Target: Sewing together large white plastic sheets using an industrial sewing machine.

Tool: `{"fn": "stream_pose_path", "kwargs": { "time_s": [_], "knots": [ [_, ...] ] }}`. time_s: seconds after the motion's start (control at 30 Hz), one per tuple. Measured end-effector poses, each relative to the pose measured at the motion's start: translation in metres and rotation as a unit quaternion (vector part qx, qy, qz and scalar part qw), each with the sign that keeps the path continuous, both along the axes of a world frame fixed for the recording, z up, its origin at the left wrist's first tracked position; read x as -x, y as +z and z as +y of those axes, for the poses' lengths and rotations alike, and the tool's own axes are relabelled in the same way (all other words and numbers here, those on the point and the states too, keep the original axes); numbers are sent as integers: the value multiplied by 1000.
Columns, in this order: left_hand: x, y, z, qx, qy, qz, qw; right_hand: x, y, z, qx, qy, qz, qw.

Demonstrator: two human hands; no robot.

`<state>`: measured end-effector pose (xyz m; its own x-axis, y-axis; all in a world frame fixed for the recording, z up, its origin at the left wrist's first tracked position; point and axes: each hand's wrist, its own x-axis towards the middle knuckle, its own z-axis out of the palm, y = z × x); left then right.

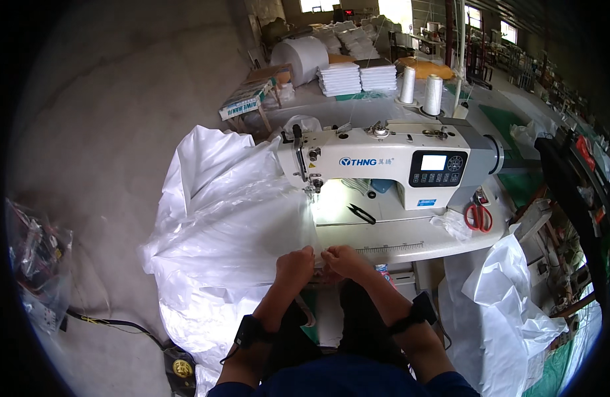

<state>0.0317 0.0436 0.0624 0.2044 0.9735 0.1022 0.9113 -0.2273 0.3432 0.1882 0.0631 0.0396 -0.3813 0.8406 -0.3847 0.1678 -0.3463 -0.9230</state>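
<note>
A big glossy white sheet (235, 198) spreads over the left end of the sewing table and hangs down in folds. Its right edge runs up to the needle area of a white sewing machine (358, 149), where a lamp glows. At the table's front edge my left hand (295, 266) is closed on the sheet's near right edge. My right hand (346, 262) is pinched just beside it, fingertips together; what lies between them is hidden. Black thread snips (362, 214) rest on the table (397, 225) beyond my right hand. Red-handled scissors (477, 217) lie farther right.
Two white thread cones (432, 95) stand behind the machine. Stacks of folded white pieces (339, 79) and a large white roll (301, 59) are farther back. More white sheeting (510, 291) hangs at the right. A dark cable (119, 323) crosses the floor at left.
</note>
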Motion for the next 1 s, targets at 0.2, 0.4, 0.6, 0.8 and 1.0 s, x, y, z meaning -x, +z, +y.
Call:
{"fn": "stream_pose_path", "kwargs": {
  "time_s": [0.2,0.4,0.6,0.8,1.0],
  "knots": [
    [2,10,-9,5,-65,27,998,25,19,35,-332,-51,-375,864],
    [29,14,46,-68,-101,-104,987,43,6,32,-317,-61,-408,854],
    [53,-38,68,-204,-97,56,973,49,0,-2,-372,-13,-491,788],
    [78,-31,85,-139,-84,107,981,65,4,6,-394,18,-530,751],
    [83,-18,113,-92,-127,66,985,73,-9,35,-407,-20,-545,733]
  ]
}}
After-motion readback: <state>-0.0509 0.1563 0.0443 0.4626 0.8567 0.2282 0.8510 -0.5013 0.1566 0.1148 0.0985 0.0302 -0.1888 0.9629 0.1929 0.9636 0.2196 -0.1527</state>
